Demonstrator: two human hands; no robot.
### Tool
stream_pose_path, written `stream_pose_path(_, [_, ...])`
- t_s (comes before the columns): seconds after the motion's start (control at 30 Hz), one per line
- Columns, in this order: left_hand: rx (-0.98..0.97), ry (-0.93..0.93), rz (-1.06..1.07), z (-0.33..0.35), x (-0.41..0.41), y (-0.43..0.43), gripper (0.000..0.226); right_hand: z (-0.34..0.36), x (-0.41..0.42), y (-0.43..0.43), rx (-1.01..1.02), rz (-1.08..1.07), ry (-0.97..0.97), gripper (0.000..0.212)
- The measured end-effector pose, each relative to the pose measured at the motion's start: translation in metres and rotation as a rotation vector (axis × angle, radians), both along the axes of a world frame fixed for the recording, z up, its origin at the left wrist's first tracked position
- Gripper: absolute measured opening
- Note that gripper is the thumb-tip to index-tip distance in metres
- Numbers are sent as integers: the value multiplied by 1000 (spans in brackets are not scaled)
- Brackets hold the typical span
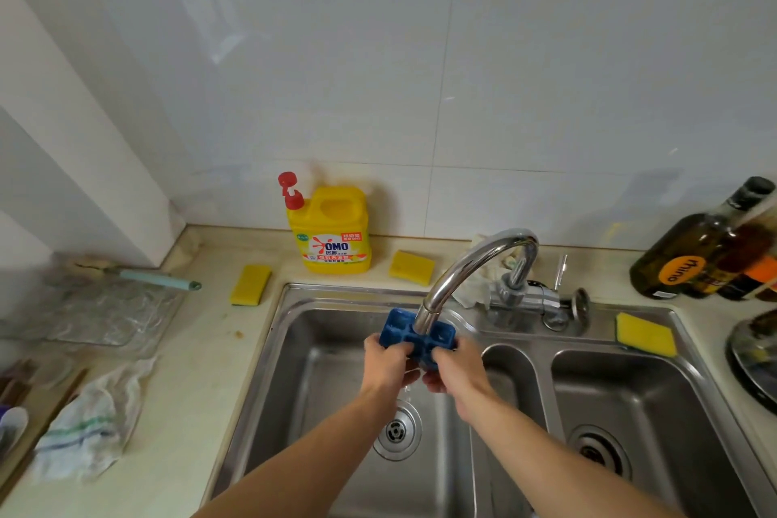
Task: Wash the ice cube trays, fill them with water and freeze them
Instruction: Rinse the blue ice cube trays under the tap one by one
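A blue ice cube tray point(397, 330) is held over the left sink basin point(311, 383), right under the spout of the chrome faucet point(471, 265). My left hand point(387, 364) grips the tray's left near edge and my right hand point(456, 370) grips its right near edge. The faucet spout hides the tray's middle. A thin stream of water drips below the hands toward the drain point(397, 431).
A yellow detergent bottle point(332, 229) stands behind the sink, with yellow sponges at its left point(251, 284), its right point(411, 267) and on the right basin's rim point(645, 334). Dark bottles point(706, 248) stand far right. A cloth point(90, 421) lies on the left counter.
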State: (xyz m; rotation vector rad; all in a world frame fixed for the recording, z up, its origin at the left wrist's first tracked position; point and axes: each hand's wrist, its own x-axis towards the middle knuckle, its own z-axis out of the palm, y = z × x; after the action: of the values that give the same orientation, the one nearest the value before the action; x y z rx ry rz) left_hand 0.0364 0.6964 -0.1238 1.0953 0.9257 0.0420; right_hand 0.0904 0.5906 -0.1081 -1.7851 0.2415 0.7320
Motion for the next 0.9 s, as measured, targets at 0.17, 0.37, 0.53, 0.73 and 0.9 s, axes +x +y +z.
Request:
stream_pose_path(0.17, [-164, 67, 122, 3, 7, -11, 21, 1, -12, 9, -42, -6, -67, 16])
stream_pose_path(0.37, [7, 30, 84, -2, 12, 14, 31, 9, -5, -3, -55, 181, -53, 11])
stream_pose_path(0.53, [96, 41, -110, -2, 14, 25, 37, 9, 13, -12, -38, 193, 8, 14])
stream_pose_path(0.73, [190, -23, -216, 6, 17, 24, 33, 6, 13, -3, -110, 275, -8, 14])
stream_pose_path(0.9, [179, -121, -308, 14, 10, 18, 31, 1, 12, 0, -165, 198, -84, 14])
